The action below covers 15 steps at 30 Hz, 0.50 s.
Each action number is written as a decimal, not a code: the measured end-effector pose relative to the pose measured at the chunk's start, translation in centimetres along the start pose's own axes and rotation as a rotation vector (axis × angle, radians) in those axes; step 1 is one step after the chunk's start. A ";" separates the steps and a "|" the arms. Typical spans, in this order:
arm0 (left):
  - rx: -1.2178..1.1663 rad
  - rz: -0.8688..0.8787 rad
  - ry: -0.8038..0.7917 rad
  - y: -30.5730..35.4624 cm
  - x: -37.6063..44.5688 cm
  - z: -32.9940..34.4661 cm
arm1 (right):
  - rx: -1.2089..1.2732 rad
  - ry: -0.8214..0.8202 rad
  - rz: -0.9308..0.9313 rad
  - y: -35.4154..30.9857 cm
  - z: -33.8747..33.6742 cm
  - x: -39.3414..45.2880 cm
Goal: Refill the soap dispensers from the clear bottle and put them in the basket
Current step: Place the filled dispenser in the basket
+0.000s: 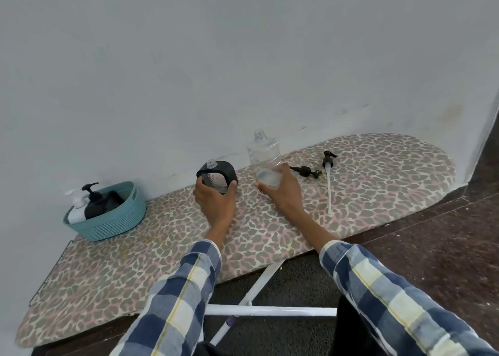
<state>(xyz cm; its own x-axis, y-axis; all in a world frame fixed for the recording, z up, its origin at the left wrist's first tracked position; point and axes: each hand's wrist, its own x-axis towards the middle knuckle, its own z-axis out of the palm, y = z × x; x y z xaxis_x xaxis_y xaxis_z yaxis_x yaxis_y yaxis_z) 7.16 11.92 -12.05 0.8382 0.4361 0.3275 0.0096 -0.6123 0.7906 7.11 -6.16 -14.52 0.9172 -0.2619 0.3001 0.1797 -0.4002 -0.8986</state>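
A person in plaid sleeves stands at an ironing board [270, 237] with a leopard-print cover, pushed against a pale wall. The left hand [214, 203] is wrapped around a squat black dispenser [217, 177] with its pump off and its clear threaded neck open at the top. The right hand [282, 189] grips the lower part of the clear bottle [263, 157], which stands upright, uncapped, just to the right of the dispenser; only a little liquid seems to sit at its bottom. This looks like the refilling step: the next move would be to lift and tilt the bottle so its narrow mouth lines up over the dispenser's small neck without spilling. Two loose pump tops lie to the right on the board, a short black one [306, 171] and one with a long white tube [329, 183]. At far left, a teal basket [118, 220] already holds a white and a black dispenser. The liquid level inside the black dispenser is hard to make out.
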 end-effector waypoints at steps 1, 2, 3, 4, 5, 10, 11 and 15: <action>-0.009 -0.015 -0.007 -0.1 0.4 0.2 | 0.005 -0.002 0.004 0.1 -0.1 0.0; -0.015 -0.028 -0.013 -0.2 0.8 0.5 | 0.003 -0.006 0.004 0.1 -0.1 0.0; -0.017 -0.037 -0.020 -0.1 1.1 0.9 | 0.001 -0.006 0.001 0.1 -0.1 0.1; -0.014 -0.047 -0.023 0.0 1.3 1.3 | 0.000 -0.005 -0.002 0.0 -0.1 0.1; -0.006 -0.065 -0.021 0.3 1.5 1.7 | 0.000 -0.004 -0.005 0.1 -0.1 0.1; 0.014 -0.205 0.063 1.0 2.9 3.7 | -0.003 0.002 -0.002 0.2 0.1 0.2; 0.019 -0.219 0.072 1.1 3.2 3.9 | -0.006 0.002 -0.001 0.2 0.1 0.2; -0.033 -0.252 0.103 1.0 3.7 4.5 | 0.000 -0.002 -0.011 0.1 0.1 0.1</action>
<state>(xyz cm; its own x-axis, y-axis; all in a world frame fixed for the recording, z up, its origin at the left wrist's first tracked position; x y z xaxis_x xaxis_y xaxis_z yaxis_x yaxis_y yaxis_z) 12.70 9.95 -12.38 0.7514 0.6381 0.1680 0.1918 -0.4548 0.8697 7.28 -6.20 -14.62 0.9160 -0.2560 0.3090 0.1893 -0.4034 -0.8952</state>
